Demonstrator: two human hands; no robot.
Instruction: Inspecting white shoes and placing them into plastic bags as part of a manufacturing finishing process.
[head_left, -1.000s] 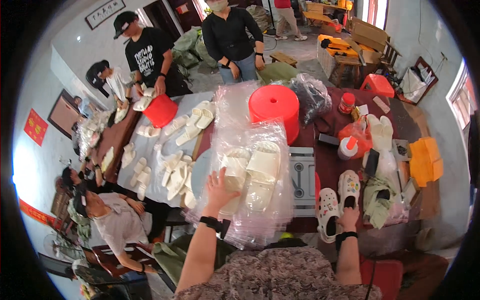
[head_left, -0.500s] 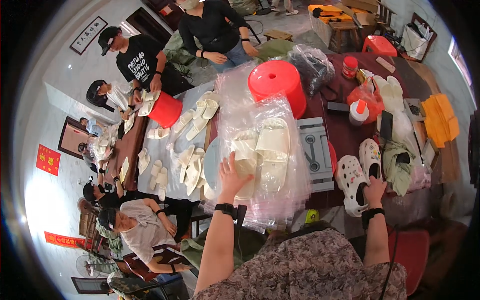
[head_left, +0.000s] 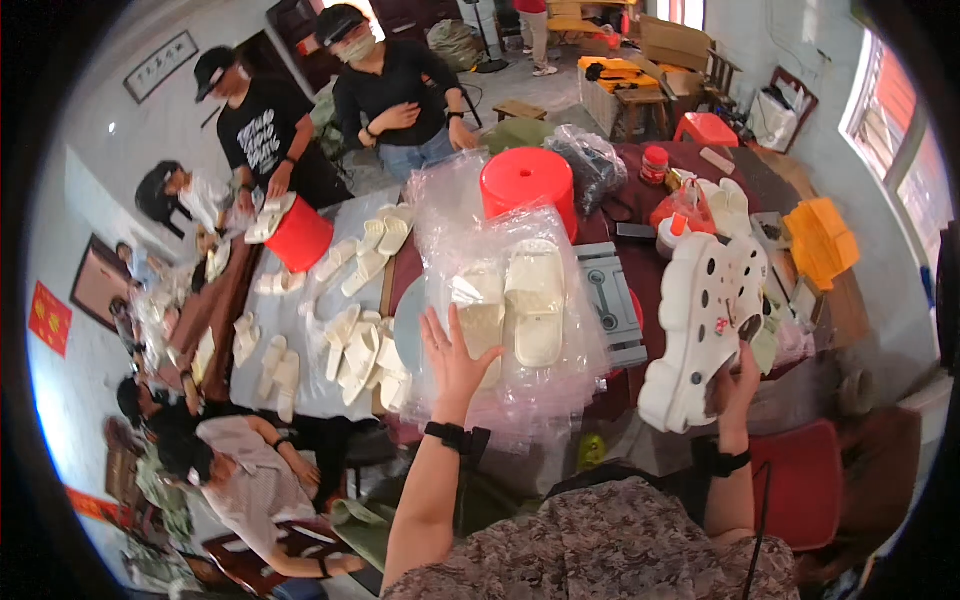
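Note:
My left hand lies with spread fingers on a pair of cream slide slippers, at the left slipper's lower part. The slippers rest on a stack of clear plastic bags. On the right, my right hand grips white clogs decorated with small charms, its fingers at the foot opening. The clogs are raised and tilted, the nearer one partly covering the other. Some of my right fingers are hidden behind the clog.
A red stool stands upside down behind the bags. Loose cream slippers lie on the left table. A grey plastic case sits beside the bags. Orange cloth lies at right. Several people work or stand beyond the left and far edges.
My right hand has lifted and tilted the clogs, which now look larger and closer. My left hand stays on the slippers. The view has shifted, showing more of the room's far side.

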